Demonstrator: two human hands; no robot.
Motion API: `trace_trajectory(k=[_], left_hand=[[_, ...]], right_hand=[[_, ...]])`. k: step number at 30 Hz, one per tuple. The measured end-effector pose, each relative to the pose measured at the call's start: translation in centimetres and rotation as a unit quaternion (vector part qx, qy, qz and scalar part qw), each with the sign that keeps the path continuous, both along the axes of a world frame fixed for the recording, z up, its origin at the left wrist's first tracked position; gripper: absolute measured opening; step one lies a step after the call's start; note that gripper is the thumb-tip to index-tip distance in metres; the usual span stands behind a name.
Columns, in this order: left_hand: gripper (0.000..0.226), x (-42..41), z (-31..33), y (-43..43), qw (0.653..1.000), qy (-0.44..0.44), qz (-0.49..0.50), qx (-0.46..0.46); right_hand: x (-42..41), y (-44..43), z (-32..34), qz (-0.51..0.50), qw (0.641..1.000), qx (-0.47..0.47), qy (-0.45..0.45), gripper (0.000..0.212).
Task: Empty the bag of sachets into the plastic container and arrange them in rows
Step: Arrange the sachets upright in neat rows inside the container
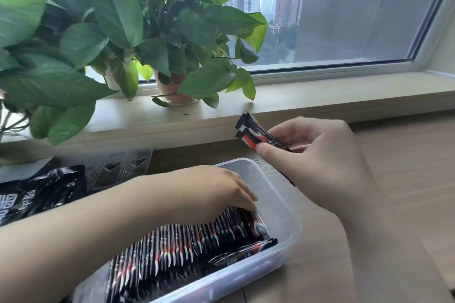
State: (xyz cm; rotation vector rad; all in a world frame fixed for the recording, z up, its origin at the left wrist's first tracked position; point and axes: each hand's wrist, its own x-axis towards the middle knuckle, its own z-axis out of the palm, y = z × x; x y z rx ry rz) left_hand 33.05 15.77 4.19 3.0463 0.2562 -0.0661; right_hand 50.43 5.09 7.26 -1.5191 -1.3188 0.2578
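left hand (221,187): fingers down on far end of sachet row (187,243), standing on edge in clear plastic container (283,206) at 6 o'clock | right hand (312,155): pinching small sachet bundle (256,134) above container's 1 o'clock corner | black bag (41,192): flat on worktop (394,179), 9 o'clock | potted plant (123,32): windowsill, 11 o'clock

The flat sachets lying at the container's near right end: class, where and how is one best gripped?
Pinch the flat sachets by the exposed right edge, coming from above: they lie flat beside the upright row, and the container wall blocks a sideways grip.
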Motion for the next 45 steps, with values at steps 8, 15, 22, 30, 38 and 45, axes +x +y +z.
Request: trace_trajectory(k=[8,15,22,30,38,45], left_hand=[[0.037,-0.7,0.0,0.2,0.999,-0.006,-0.038,0.020],[0.041,-1.6,-0.4,0.2,0.999,0.024,-0.023,-0.027],[0.032,-1.0,-0.6,0.6,0.995,0.009,-0.005,-0.103],[0.029,-1.3,-0.8,0.9,0.998,-0.011,0.002,-0.069],[0.023,-1.8,-0.7,1.3,1.000,-0.022,-0.005,-0.020],[0.020,-2.2,-0.6,0.9,1.000,-0.003,0.005,-0.019]], right_hand=[[0.4,0.1,-0.4,0.007,1.000,-0.006,-0.003,0.010],[0.5,0.0,-0.6,0.016,0.999,-0.036,0.016,0.011],[0.4,-0.4,-0.6,0.024,0.997,-0.054,0.042,0.010],[0.4,-0.8,-0.5,0.012,0.992,-0.099,0.080,0.010],[-0.3,-2.4,0.4,-0.007,0.988,-0.147,0.035,0.009],[-2.3,-3.7,1.7,-0.047,0.984,-0.170,-0.020,0.012]])
